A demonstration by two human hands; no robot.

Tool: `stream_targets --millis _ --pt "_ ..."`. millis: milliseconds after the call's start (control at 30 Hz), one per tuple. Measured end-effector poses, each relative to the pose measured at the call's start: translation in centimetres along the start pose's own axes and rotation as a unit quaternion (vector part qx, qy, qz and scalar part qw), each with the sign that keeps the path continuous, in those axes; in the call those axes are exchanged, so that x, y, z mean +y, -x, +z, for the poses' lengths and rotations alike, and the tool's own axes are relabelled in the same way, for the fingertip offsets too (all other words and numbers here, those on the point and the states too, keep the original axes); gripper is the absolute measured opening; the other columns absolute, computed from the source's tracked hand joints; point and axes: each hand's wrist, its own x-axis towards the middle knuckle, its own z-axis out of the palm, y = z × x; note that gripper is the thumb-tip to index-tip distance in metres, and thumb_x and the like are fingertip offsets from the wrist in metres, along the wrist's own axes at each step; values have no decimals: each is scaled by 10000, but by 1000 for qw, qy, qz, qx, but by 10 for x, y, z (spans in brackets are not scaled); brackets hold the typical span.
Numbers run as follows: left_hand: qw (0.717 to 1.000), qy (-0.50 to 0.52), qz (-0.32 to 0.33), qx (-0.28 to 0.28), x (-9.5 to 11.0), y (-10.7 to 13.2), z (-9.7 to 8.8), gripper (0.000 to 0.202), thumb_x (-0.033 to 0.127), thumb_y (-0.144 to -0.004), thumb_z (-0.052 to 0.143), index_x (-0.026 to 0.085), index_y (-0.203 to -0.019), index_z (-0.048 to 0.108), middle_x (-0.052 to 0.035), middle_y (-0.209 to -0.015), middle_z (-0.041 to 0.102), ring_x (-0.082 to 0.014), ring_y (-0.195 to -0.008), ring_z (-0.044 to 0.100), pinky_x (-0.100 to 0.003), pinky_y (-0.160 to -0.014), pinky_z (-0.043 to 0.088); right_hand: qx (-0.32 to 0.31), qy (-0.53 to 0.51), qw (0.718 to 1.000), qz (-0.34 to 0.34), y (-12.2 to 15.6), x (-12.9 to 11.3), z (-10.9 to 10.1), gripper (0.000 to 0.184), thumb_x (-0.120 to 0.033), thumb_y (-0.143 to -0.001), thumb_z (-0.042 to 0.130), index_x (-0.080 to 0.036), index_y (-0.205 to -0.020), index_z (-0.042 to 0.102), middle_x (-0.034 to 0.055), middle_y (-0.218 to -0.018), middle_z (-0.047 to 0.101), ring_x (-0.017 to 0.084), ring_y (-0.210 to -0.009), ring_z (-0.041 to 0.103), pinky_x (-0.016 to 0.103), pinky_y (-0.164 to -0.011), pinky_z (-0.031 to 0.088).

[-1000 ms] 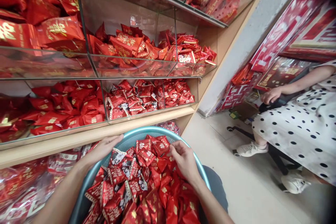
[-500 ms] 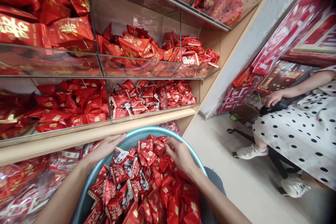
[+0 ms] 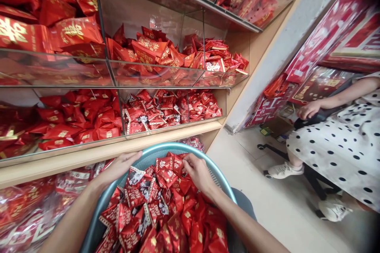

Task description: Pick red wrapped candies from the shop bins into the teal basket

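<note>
A teal plastic basket (image 3: 166, 147) full of small red candy packets (image 3: 154, 205) with gold and white print stands in front of me. Some packets show cream, film-strip-like edges and dark pictures. My left hand (image 3: 120, 168) lies over the basket's far left rim and grips it, its fingers partly hidden from me. Inside the basket, at the far right of the pile, my right hand (image 3: 197, 174) is closed, thumb and fingertips pinching the edge of a red packet (image 3: 178, 164). The fingertips partly cover that packet.
Clear-fronted shelf bins (image 3: 154, 75) filled with red packets rise ahead. A wooden ledge (image 3: 178, 132) runs just beyond the basket, with plastic-wrapped goods (image 3: 32, 205) below. On the right, a person in a dotted dress (image 3: 335, 138) sits on a wheeled chair.
My right hand has shifted slightly left over the packets, its fingers still pinched. My left hand stays on the rim.
</note>
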Motion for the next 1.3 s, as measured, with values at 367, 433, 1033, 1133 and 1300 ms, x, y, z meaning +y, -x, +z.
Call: stream_targets --millis 367,433,1033,1133,1300 --pt "1000 7 -7 -1 0 0 0 553 601 -725 493 210 -1090 632 -27 -1240 547 -241 -1218 425 -379 -1057 254 35 106 994 -15 6 2 -6 175 -312 -838 438 -215 -764 563 9 -621 593 162 -578 532 246 -568 361" --pt "1000 5 -10 0 0 1 -1 559 601 -725 491 209 -1101 624 -28 -1239 548 -240 -1219 424 -378 -1056 256 32 119 992 -16 7 3 -7 167 -306 -838 442 -214 -763 560 15 -646 610 164 -594 546 244 -573 364" --pt "1000 6 11 0 4 1 -2 541 615 -685 531 224 -1034 666 -15 -1192 592 -265 -1190 459 -385 -1041 281 105 424 896 -82 -121 -31 -115 191 -202 -815 470 -200 -913 634 48 -868 650 179 -792 581 239 -650 363" --pt "1000 0 11 0 2 0 -2 531 615 -694 521 228 -1025 672 -11 -1188 596 -269 -1185 465 -387 -1040 284 51 480 870 -101 -145 -28 -124 202 -165 -796 488 -179 -913 653 71 -903 618 184 -868 550 241 -692 367" --pt "1000 -1 17 0 2 0 -2 499 601 -702 526 238 -1007 681 -3 -1161 618 -273 -1188 460 -386 -1030 306 -5 527 842 -111 -162 -24 -123 152 -147 -769 538 -168 -827 677 85 -894 601 192 -881 534 244 -691 364"
